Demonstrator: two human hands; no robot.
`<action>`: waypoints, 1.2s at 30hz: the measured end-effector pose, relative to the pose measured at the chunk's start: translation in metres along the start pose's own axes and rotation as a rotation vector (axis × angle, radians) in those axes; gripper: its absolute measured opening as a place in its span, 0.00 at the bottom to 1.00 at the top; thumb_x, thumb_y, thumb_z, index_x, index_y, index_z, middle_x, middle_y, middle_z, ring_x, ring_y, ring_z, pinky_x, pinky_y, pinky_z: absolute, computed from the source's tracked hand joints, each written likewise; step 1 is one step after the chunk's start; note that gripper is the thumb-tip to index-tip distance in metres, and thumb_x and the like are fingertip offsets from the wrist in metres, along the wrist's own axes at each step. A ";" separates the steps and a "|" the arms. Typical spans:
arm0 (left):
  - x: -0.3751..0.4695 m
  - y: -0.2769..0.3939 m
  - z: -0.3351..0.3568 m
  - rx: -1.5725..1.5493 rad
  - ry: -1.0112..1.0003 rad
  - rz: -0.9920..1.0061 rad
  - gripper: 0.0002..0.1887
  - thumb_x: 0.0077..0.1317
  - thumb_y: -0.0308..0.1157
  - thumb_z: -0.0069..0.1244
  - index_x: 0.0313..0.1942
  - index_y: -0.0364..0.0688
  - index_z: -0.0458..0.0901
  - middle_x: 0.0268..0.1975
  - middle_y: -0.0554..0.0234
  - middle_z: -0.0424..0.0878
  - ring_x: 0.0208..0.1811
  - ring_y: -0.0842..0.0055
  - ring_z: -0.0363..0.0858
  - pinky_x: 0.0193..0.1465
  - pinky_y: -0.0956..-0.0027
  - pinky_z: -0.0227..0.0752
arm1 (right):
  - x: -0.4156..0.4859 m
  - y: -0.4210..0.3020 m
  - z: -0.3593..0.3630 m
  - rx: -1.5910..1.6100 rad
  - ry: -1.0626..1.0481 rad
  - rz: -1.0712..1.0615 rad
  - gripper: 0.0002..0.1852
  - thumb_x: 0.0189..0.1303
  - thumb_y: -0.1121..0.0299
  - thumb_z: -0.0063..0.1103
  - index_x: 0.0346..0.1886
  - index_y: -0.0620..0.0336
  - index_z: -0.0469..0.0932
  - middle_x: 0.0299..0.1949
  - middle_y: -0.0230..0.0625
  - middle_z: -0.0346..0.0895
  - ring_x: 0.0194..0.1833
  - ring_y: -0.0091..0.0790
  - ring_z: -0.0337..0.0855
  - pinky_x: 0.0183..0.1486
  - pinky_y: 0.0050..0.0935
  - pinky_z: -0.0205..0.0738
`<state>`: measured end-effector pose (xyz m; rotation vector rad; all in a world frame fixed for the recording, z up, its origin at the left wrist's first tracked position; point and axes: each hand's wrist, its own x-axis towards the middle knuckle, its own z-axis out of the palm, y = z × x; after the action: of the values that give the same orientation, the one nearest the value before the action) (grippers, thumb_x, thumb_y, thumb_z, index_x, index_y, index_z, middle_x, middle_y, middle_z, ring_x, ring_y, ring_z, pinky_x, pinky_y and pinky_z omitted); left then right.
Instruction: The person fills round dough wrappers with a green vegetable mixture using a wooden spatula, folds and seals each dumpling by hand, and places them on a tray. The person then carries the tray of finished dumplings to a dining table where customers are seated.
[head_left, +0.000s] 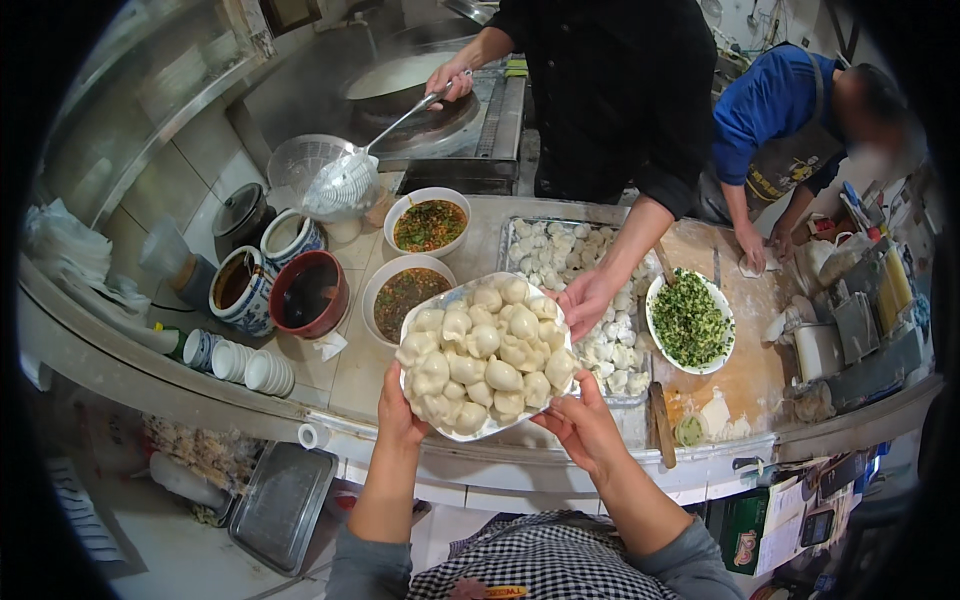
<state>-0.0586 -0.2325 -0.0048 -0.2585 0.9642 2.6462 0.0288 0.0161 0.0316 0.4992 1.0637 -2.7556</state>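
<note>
A white plate (486, 433) heaped with glossy cooked dumplings (484, 352) is held over the near edge of the counter. My left hand (397, 409) grips its left rim, and my right hand (574, 420) grips the lower right rim. A co-worker's hand (589, 296) also touches the plate at its upper right side. Just beyond the plate stand two white bowls of broth with chopped herbs: one bowl (409, 296) partly covered by the plate, the other (427, 223) farther back. Behind the plate on the right, a metal tray holds raw dumplings (555, 247).
The co-worker's other hand holds a perforated skimmer (341, 180) near a steaming wok (397, 79). A bowl of chopped green filling (690, 319) sits on the right; another person handles dough (757, 264). Sauce jars (244, 289), a red pot (309, 294) and stacked cups (251, 367) stand left.
</note>
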 end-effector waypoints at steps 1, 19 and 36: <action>-0.005 0.001 0.002 0.027 0.053 -0.006 0.30 0.76 0.52 0.36 0.68 0.38 0.66 0.64 0.50 0.74 0.63 0.60 0.77 0.65 0.54 0.74 | -0.004 0.001 0.000 0.020 -0.002 -0.009 0.29 0.66 0.79 0.54 0.67 0.53 0.54 0.51 0.43 0.78 0.51 0.38 0.84 0.55 0.42 0.82; -0.124 -0.075 0.069 0.126 -0.133 -0.125 0.32 0.76 0.54 0.36 0.69 0.40 0.65 0.67 0.51 0.72 0.66 0.59 0.74 0.69 0.53 0.70 | -0.182 0.000 -0.059 0.121 0.127 -0.259 0.27 0.65 0.81 0.51 0.64 0.55 0.55 0.54 0.50 0.77 0.52 0.44 0.84 0.51 0.43 0.86; -0.309 -0.281 0.183 0.279 -0.569 -0.603 0.30 0.76 0.52 0.37 0.68 0.38 0.67 0.67 0.52 0.73 0.67 0.61 0.73 0.71 0.55 0.65 | -0.513 0.037 -0.159 0.331 0.644 -0.717 0.26 0.64 0.82 0.51 0.62 0.54 0.55 0.56 0.52 0.76 0.54 0.44 0.84 0.52 0.42 0.87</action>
<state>0.3177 0.0197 0.0504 0.2295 0.8661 1.8518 0.5574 0.1038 0.0807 1.3557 1.0391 -3.5455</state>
